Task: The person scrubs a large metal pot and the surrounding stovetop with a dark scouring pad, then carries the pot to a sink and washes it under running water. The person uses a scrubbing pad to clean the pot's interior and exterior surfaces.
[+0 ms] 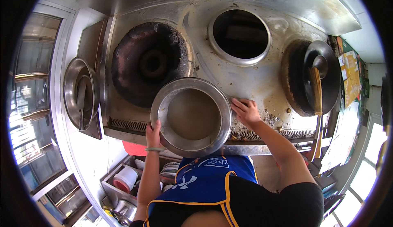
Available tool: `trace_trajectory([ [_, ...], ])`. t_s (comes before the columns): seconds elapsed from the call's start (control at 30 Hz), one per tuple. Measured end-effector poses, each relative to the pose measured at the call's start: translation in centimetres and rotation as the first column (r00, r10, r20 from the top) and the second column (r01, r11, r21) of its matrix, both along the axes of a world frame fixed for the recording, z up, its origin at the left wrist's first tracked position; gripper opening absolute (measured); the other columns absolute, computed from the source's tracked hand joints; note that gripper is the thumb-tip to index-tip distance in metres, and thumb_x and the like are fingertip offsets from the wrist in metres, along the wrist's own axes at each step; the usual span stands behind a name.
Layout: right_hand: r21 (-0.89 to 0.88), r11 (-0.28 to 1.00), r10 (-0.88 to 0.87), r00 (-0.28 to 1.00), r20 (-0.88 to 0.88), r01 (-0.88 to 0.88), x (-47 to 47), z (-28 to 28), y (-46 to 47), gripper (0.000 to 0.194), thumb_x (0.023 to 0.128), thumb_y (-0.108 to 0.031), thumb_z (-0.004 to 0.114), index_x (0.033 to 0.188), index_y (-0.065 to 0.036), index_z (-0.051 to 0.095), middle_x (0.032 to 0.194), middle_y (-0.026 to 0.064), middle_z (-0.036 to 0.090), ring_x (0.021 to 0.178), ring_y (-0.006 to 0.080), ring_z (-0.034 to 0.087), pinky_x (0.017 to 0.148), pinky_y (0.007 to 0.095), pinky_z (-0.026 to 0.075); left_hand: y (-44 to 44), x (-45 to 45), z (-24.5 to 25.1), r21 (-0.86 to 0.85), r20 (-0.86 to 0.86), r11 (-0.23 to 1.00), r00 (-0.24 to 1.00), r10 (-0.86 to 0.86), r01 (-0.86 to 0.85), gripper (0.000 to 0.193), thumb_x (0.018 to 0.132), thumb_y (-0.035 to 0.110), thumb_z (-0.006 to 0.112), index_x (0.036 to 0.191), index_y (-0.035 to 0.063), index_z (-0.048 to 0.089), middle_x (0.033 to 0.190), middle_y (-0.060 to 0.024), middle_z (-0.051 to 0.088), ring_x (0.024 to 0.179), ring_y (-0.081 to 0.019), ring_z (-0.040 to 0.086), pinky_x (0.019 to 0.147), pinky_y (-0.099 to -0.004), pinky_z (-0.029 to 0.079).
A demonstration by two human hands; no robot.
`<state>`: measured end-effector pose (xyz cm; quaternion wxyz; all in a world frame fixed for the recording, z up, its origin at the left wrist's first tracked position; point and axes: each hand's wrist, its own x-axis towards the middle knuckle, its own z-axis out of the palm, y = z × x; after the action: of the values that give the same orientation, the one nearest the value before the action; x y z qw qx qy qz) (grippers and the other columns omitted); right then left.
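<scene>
A wide-rimmed metal basin [192, 86] with cloudy liquid in it stands at the front of the steel wok range [215, 76]. My left hand [153, 135], a bangle at its wrist, grips the basin's left rim with the thumb on top. Just off the right side of the rim, my right hand [245, 112] rests on or close over the range top, fingers slightly apart, holding nothing that shows. Behind the basin to the left is a blackened burner well [153, 63]. A round opening with a metal rim [212, 47] lies at the back.
At the right, a wok [330, 86] holds a ladle and a wooden-handled brush. A metal bowl [68, 95] with a utensil stands at the left. Food scraps lie near the slotted front drain [245, 135]. Below left is a shelf with a white tub [127, 176] and stacked dishes [170, 169].
</scene>
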<state>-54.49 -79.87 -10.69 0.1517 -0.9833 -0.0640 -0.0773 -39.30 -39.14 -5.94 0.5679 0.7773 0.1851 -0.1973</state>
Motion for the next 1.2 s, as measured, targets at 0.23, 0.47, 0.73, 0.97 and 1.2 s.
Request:
trace_trajectory([
  [0.23, 0.833, -0.085, -0.658, 0.597, -0.459, 0.547, -2.4, 1.5, -0.2, 0.031, 0.088, -0.004, 0.043, 0.108, -0.004, 0.068, 0.088, 0.0013, 0.065, 0.078, 0.0091, 0.057, 0.069, 0.025, 0.047, 0.3, 3.0, -1.0, -0.121, -0.13, 0.985, 0.985, 0.109, -0.125, 0.07, 0.094, 0.059, 0.053, 0.12, -0.0062, 0.059, 0.109, -0.0104, 0.065, 0.097, -0.0154, 0.058, 0.087, -0.0292, 0.046],
  [0.47, 0.733, 0.112, -0.313, 0.723, -0.615, 0.671, -0.9, 7.6, 10.4, 0.05, 0.092, -0.044, 0.066, 0.114, 0.001, 0.066, 0.099, 0.0045, 0.069, 0.088, 0.0101, 0.059, 0.08, 0.0295, 0.05, -0.4, 3.7, -2.0, -0.318, 0.031, 0.946, 0.998, -0.061, 0.067, 0.061, 0.089, 0.048, 0.069, 0.118, -0.0052, 0.059, 0.113, -0.0104, 0.064, 0.1, -0.0179, 0.058, 0.091, -0.0331, 0.046],
  [0.73, 0.757, -0.249, -0.497, 0.591, -0.635, 0.604, -4.8, 13.2, 14.6, 0.048, 0.09, -0.041, 0.07, 0.109, 0.002, 0.066, 0.094, 0.0042, 0.068, 0.086, 0.0105, 0.059, 0.08, 0.028, 0.05, -4.8, 7.9, 7.6, -0.52, 0.145, 0.77, 0.927, -0.347, 0.37, 0.044, 0.092, 0.034, 0.068, 0.116, -0.0027, 0.059, 0.115, -0.0117, 0.064, 0.104, -0.0202, 0.061, 0.095, -0.0348, 0.047],
  [0.97, 0.799, -0.432, -0.611, 0.515, -0.601, 0.418, -12.1, 19.2, 17.6, 0.046, 0.091, -0.034, 0.068, 0.119, 0.002, 0.062, 0.107, 0.0075, 0.069, 0.095, 0.0121, 0.063, 0.087, 0.0287, 0.051, -10.4, 4.1, 14.6, -0.511, 0.09, 0.702, 0.843, -0.531, 0.497, 0.036, 0.093, 0.029, 0.069, 0.109, -0.0026, 0.063, 0.102, -0.007, 0.067, 0.089, -0.014, 0.062, 0.081, -0.0284, 0.051],
  [1.2, 0.78, -0.474, -0.726, 0.32, -0.609, 0.41, -24.7, 19.5, 18.9, 0.043, 0.092, -0.031, 0.068, 0.119, 0.002, 0.062, 0.103, 0.0034, 0.067, 0.091, 0.0109, 0.059, 0.083, 0.027, 0.048, -15.3, -5.6, 11.1, -0.472, -0.017, 0.636, 0.715, -0.699, 0.611, 0.032, 0.092, 0.03, 0.07, 0.107, 0.0017, 0.065, 0.091, -0.002, 0.066, 0.079, -0.0104, 0.06, 0.073, -0.0273, 0.05],
])
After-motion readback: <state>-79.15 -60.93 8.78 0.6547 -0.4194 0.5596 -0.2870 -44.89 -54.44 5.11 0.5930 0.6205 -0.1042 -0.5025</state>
